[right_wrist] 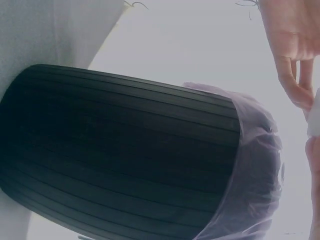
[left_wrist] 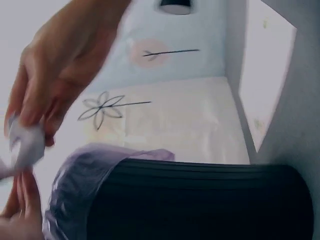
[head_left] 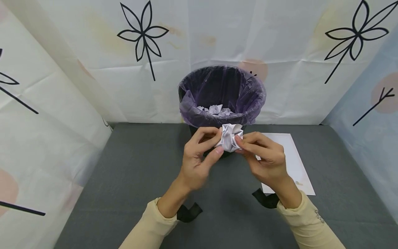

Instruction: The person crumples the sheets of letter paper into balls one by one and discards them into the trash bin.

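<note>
Crumpled paper (head_left: 230,138), white and creased, is held up in the air above the table (head_left: 140,155). Behind and to the sides hangs pale cloth (head_left: 217,34) printed with black line flowers, and below it the dark grey tabletop spreads out. A black ribbed bin (right_wrist: 115,145) stands near the back, a purple liner (head_left: 255,103) folded over its rim. Flat on the table to its right lies a white sheet (head_left: 295,162). The left hand (head_left: 196,166) pinches one side of the paper between thumb and fingers; the right hand (head_left: 268,155) pinches the other. Crumpled white scraps (head_left: 215,109) lie inside the bin.
</note>
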`<move>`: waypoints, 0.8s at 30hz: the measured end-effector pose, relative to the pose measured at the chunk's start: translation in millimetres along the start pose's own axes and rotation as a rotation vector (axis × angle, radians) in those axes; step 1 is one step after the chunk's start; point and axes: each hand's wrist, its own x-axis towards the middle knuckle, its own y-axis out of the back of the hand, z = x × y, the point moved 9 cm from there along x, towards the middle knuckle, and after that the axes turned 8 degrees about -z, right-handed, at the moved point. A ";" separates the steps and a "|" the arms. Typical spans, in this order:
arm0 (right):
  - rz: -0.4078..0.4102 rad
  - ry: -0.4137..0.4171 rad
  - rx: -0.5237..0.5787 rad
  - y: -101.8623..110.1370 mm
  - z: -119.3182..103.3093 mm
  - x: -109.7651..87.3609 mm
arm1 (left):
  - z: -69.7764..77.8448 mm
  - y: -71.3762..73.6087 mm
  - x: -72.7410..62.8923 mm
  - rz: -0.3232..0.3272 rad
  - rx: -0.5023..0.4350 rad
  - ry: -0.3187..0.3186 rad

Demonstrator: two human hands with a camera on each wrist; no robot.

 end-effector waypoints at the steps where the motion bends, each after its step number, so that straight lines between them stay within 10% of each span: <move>1: 0.006 -0.007 0.025 1.5 0.6 -0.2 | -4.6 0.6 0.5 -0.030 -0.091 0.034; 10: -0.045 -0.004 0.163 3.2 -0.1 2.1 | -29.2 5.4 0.6 -0.046 -0.564 0.170; 24: -0.086 -0.071 0.336 4.2 7.9 -4.1 | -26.8 -12.5 1.7 -0.207 -0.649 0.231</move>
